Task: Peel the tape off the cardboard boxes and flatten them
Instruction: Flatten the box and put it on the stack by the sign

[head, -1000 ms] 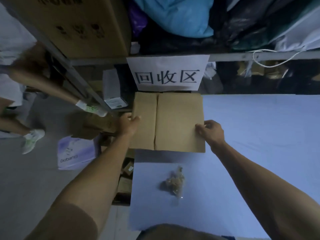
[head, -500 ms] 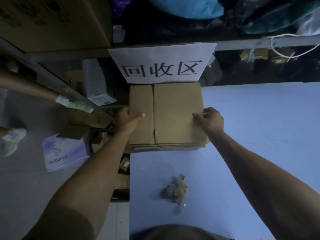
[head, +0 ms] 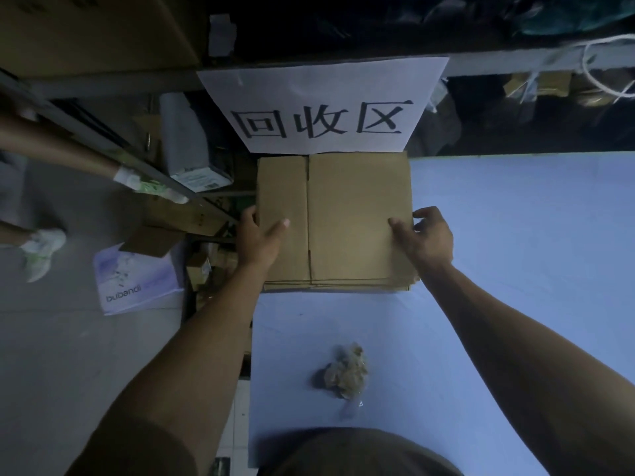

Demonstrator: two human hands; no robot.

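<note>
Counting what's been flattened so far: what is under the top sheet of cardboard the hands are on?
Under the top cardboard sheet, edges of several more flattened sheets show along the near side. Their faces and exact number are covered.

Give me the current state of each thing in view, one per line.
top cardboard box: flattened, lying on the stack, gripped at both side edges
cardboard stack: flat, layered, at the table's far left corner
left hand: thumb on top of the box
right hand: thumb on top of the box
tape wad: crumpled, loose on the blue table
paper sign: hanging from the shelf
</note>
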